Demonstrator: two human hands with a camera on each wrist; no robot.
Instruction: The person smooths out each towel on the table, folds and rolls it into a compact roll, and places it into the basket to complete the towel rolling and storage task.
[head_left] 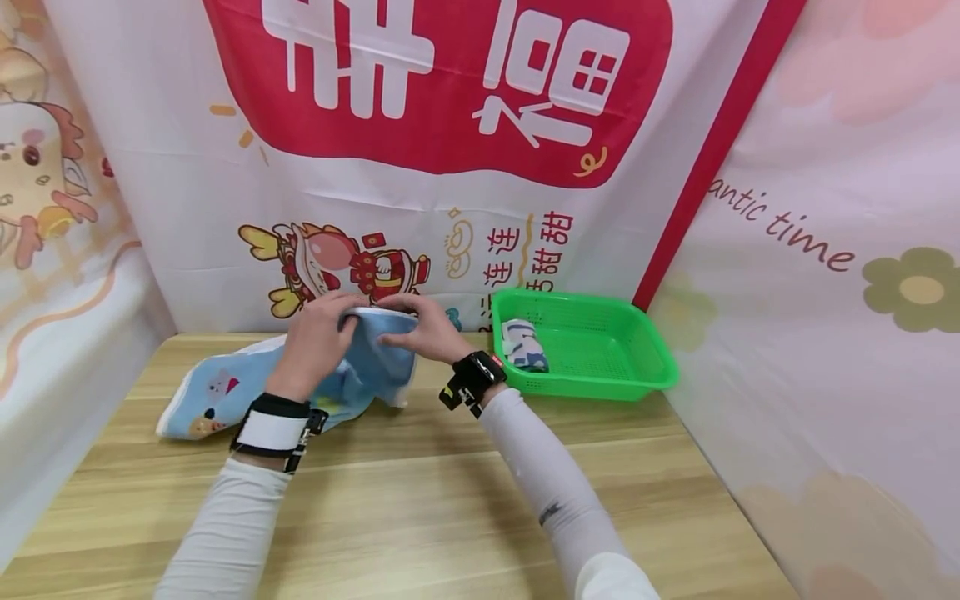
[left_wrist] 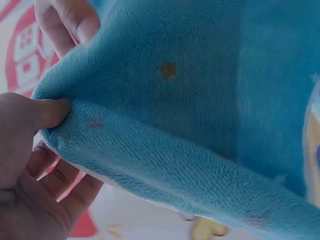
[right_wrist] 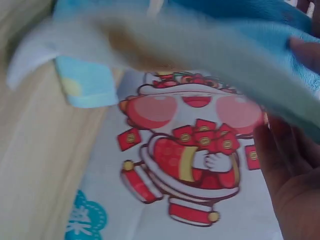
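Observation:
A light blue towel with cartoon animal prints and a white edge is partly raised, its left part lying on the table. My left hand pinches its upper edge; in the left wrist view, the thumb presses on a fold and the other fingers are behind the cloth. My right hand grips the same edge a little to the right. Seen from the right wrist, the right hand has the cloth between thumb and fingers, and the near edge of the towel is blurred.
A green plastic basket stands at the back right of the wooden table. Inside its left end lies a rolled blue-and-white cloth. A printed fabric backdrop hangs behind the table, and patterned walls flank both sides.

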